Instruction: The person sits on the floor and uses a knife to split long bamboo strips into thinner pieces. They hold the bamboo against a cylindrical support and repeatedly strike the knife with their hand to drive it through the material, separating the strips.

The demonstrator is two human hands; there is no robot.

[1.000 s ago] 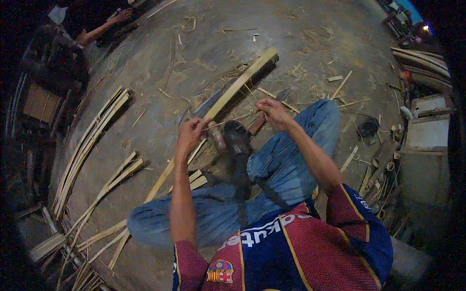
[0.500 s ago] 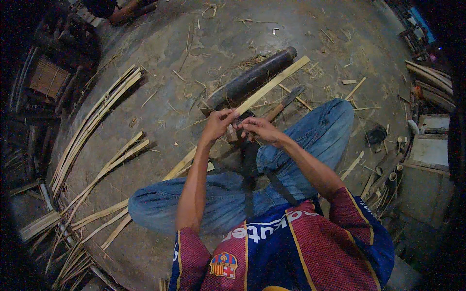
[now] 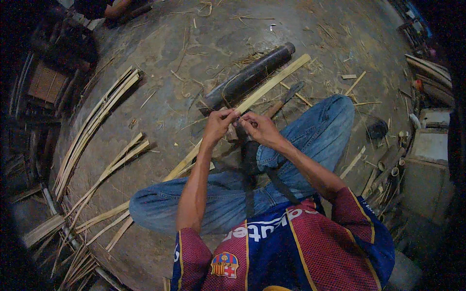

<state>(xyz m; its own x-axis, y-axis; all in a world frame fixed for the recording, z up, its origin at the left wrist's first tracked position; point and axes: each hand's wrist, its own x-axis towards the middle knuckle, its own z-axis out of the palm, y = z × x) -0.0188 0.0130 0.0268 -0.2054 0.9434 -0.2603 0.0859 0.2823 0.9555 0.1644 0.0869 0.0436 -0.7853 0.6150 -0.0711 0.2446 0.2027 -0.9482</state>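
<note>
My left hand (image 3: 219,127) is closed on a pale, flat bamboo strip (image 3: 275,81), thumb and fingers pinching it. From there the strip slants away to the upper right. Close beside it, my right hand (image 3: 262,130) has its fingers curled in a pinch at the strip's near edge; what lies between those fingertips is hidden. Beyond the strip a dark, thick cylinder (image 3: 250,75) lies on the floor, nearly parallel to it. A knife (image 3: 285,98) with a wooden handle rests just past my right hand.
Bundles of long bamboo strips (image 3: 94,131) lie on the floor (image 3: 165,102) at the left. My crossed legs in jeans (image 3: 318,123) flank the work. Cut bamboo tubes (image 3: 388,172) and a small dark round object (image 3: 376,129) sit at the right. Another person's arm (image 3: 118,8) shows at far left.
My right hand's fingers have drawn in from a looser, stretched pose to a pinch against the strip near my left fingertips. The left hand has kept its grip, nearly still.
</note>
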